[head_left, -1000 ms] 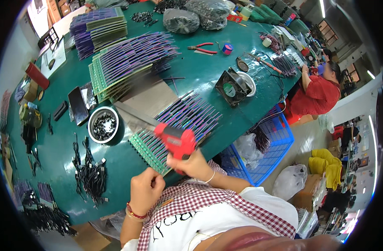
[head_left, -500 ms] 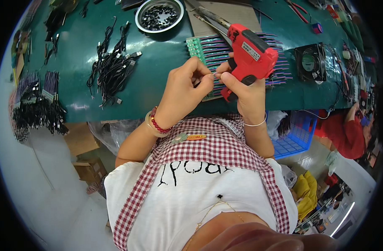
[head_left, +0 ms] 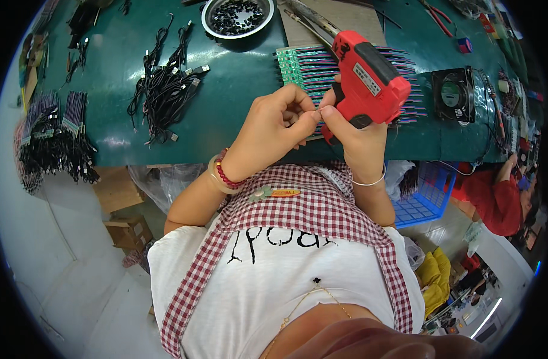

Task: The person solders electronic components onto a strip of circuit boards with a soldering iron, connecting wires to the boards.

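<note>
My right hand holds a red soldering gun with a dark top, its long metal front part slanting up and to the left. The thumb and index finger of that hand are pinched together beside the gun's handle. My left hand is closed in a pinch, its fingertips meeting those of the right; what lies between them is too small to make out. Just beyond the hands, green circuit boards lie in a row, with dark and coloured wires running off to the right beneath the gun.
Left of my hands is a heap of black USB cables. A metal bowl of small black parts stands at the far side, near a brown board. A black fan sits right; wired bundles hang over the left edge.
The whole view has shifted slightly. My fingertips have drawn closer together, and the soldering gun has moved a little to the right and tilted somewhat.
</note>
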The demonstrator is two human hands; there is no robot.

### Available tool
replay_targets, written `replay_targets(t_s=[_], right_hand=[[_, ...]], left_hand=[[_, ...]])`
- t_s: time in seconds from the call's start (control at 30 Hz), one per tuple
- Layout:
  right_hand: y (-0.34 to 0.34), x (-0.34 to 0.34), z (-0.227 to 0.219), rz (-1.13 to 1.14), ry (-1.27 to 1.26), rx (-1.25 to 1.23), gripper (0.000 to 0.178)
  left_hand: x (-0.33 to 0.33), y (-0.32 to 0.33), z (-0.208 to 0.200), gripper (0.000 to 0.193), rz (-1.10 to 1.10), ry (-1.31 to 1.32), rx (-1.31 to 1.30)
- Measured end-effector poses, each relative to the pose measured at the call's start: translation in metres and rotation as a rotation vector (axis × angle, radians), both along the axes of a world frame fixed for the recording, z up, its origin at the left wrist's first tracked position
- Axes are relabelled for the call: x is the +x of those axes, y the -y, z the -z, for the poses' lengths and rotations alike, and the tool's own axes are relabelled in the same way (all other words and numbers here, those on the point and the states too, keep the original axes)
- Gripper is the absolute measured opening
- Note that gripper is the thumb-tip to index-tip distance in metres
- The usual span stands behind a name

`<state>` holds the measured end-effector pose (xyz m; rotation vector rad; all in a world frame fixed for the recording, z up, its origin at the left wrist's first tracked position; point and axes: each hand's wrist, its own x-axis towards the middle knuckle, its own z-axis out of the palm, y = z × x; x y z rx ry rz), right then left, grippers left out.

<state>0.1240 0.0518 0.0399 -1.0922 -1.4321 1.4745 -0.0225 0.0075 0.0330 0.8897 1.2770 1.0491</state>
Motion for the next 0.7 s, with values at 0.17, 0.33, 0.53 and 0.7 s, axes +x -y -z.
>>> replay_targets(t_s=[0.17,0.33,0.53,0.7], right_hand=[[0.003,-0.001,0.001,-0.033,-0.004,-0.007,0.009],[-0.002,-0.004,0.004,0.128,0.031,0.104,0.01],[0.002,-0.001,0.005,0.033,-0.092,-0.085,0.01],[-0.003,-0.002,0.003,0.011,-0.095,-0.097,0.023]], left_hand=[[-0.003,-0.001,0.007,0.008,0.028,0.015,0.115],[-0.001,-0.002,0.008,0.008,-0.077,-0.354,0.387],[0.0,-0.004,0.012,0.01,-0.082,-0.543,0.528],[-0.002,-0.004,0.007,0.008,-0.079,-0.561,0.507]])
